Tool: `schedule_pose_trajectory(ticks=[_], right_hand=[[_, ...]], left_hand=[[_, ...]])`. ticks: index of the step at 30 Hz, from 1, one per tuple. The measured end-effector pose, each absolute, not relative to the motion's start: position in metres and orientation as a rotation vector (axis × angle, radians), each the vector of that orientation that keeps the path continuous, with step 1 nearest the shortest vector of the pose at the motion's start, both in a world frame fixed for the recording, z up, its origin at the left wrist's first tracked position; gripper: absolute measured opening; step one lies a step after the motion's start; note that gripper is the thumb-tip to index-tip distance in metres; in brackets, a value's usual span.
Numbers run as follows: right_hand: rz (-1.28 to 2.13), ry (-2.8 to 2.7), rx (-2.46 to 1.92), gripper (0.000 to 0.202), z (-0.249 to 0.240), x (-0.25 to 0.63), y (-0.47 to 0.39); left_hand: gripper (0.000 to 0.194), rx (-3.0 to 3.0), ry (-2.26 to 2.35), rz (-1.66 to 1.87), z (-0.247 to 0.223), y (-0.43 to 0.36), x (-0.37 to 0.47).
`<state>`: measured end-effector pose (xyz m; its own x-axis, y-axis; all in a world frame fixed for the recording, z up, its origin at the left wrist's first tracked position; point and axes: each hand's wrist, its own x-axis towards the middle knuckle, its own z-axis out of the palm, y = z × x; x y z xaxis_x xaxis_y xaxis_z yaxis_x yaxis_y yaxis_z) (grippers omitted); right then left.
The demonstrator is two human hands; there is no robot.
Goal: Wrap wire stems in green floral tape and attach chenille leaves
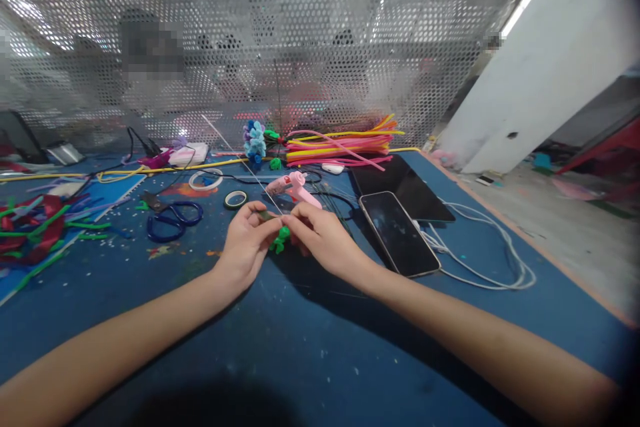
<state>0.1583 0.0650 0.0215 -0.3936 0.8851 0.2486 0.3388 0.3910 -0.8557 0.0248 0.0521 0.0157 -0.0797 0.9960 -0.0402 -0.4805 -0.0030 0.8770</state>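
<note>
My left hand [245, 240] and my right hand [327, 237] meet over the middle of the table, fingertips pinched together. Between them runs a thin white stem [240, 157], which slants up and away to the left. A bright green fuzzy pipe cleaner piece [280, 240] hangs just under the fingertips; whether it is joined to the stem is hidden. Something flat and dull green shows by the left fingers, too small to name. Just beyond the hands lies a pink glue gun [300, 190], and a roll of dark tape [235, 199] is left of it.
Blue-handled scissors [173, 217], a white tape ring [206, 179] and a pile of pipe cleaner scraps [43, 227] lie left. Behind are a blue fuzzy flower [255, 141] and a pipe cleaner bundle [340, 147]. Right are a phone [399, 233], a tablet [425, 193] and white cable [520, 257].
</note>
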Motion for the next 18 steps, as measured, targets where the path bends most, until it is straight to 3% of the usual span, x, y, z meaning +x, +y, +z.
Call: schedule_pose_trajectory(ticks=[6,12,18], right_hand=[[1.189,-1.763,-0.973,0.020,0.022,0.155,0.061],[1.679,-1.387,-1.025,0.023,0.027,0.157,0.065],[2.059,-1.346,-1.030,0.016,0.028,0.161,0.068]], left_hand=[[0.036,0.855,0.945,1.517,0.013,0.046,0.023],[0.014,1.746,1.033,1.622,0.007,0.052,0.002],[0.017,2.329,0.975,1.161,0.004,0.068,-0.019]])
